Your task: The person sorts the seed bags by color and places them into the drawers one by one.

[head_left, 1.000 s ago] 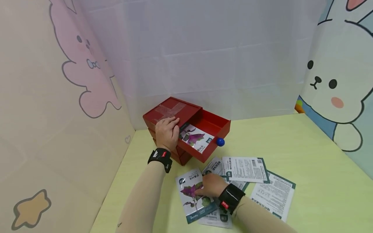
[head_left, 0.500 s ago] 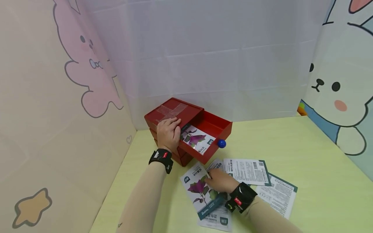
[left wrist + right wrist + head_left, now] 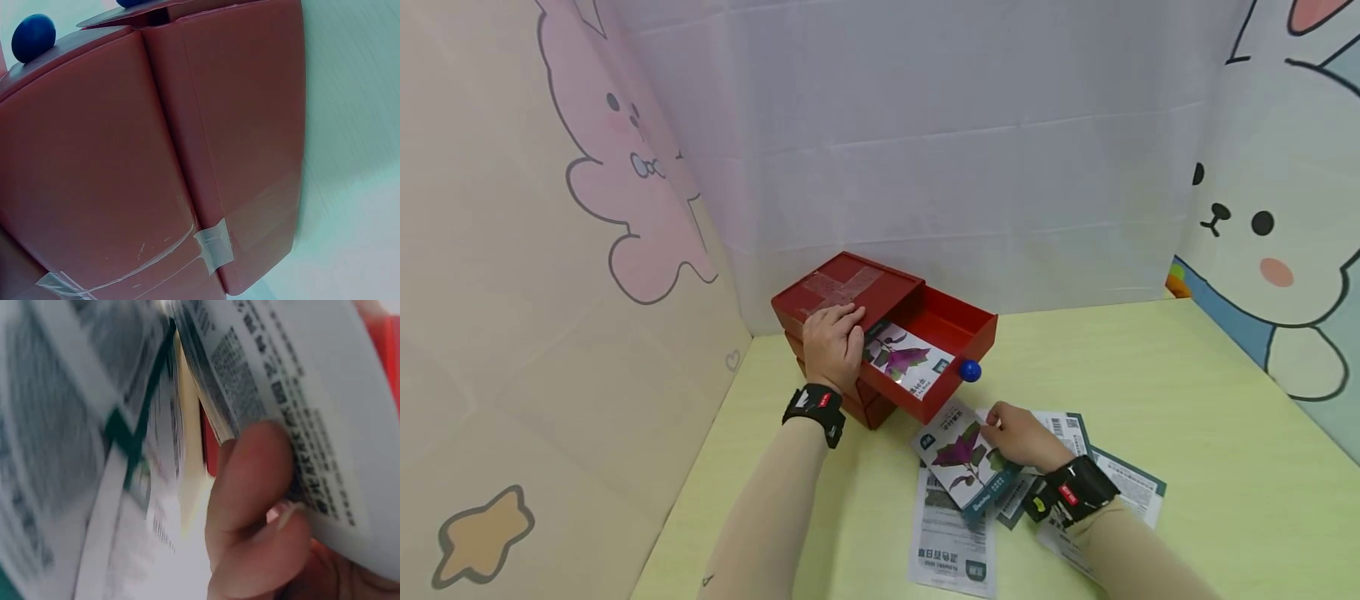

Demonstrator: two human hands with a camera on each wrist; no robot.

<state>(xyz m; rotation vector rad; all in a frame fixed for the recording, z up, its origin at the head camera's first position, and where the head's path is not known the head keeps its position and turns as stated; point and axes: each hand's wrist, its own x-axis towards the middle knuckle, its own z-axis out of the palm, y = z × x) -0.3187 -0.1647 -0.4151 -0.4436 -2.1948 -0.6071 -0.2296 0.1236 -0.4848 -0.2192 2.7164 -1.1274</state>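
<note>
A red drawer box [image 3: 850, 283] stands at the back left with its top drawer [image 3: 951, 312] pulled out. My left hand [image 3: 832, 343] rests on the box's top edge, fingers over the lid and thumb along the side; the left wrist view shows only the box's red side [image 3: 244, 112]. A seed packet [image 3: 910, 358] with a purple flower lies inside the drawer. Below the drawer, my right hand [image 3: 1026, 437] pinches a matching seed packet [image 3: 958, 454] at its right edge. Printed text covers this packet's underside [image 3: 325, 444] in the right wrist view.
Several more packets lie text side up on the yellow table: one at the front [image 3: 953, 554], others partly under my right arm, such as the one at the far right [image 3: 1131, 483]. A blue knob [image 3: 970, 371] sticks out from the drawer front. A white curtain hangs behind.
My right hand has lifted the purple-flower packet and drawn it rightward, uncovering more of the text-side packet at the front. My left hand has stayed on the box.
</note>
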